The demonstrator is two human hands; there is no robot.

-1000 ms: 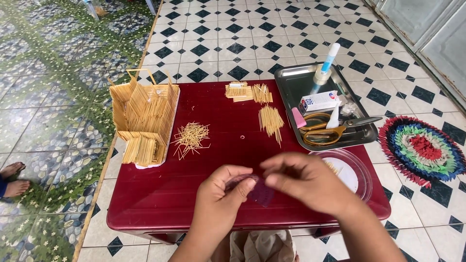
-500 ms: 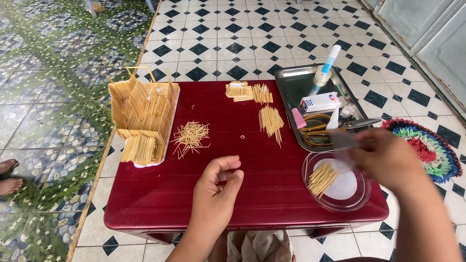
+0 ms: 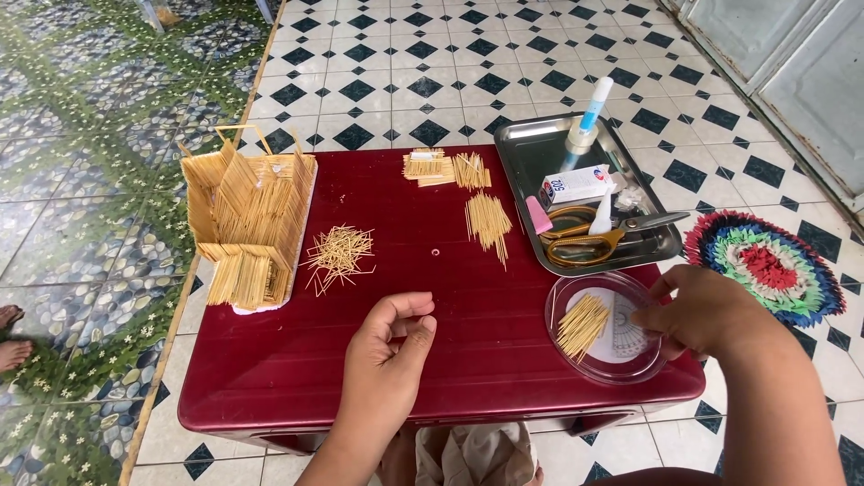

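My left hand (image 3: 389, 349) hovers over the near part of the dark red table (image 3: 270, 378), fingers curled loosely with nothing seen in them. My right hand (image 3: 706, 313) rests at the right rim of a clear round dish (image 3: 576, 355) that holds a bundle of thin wooden sticks (image 3: 582, 322) and a small protractor; whether its fingertips pinch anything is hidden. A half-built model house of sticks (image 3: 247, 214) stands at the table's left edge. Loose sticks (image 3: 338, 255) lie beside it.
A metal tray (image 3: 540, 148) at the back right holds a glue bottle (image 3: 585, 126), a small box (image 3: 576, 186) and yellow-handled scissors (image 3: 594, 236). More stick bundles (image 3: 486, 219) lie mid-table. A round rag rug (image 3: 769, 264) lies on the tiled floor. A bare foot (image 3: 9, 349) shows at far left.
My right hand left my left hand, swung right past the tray and came down at the clear dish. My left hand stayed in place and loosened its fingers.
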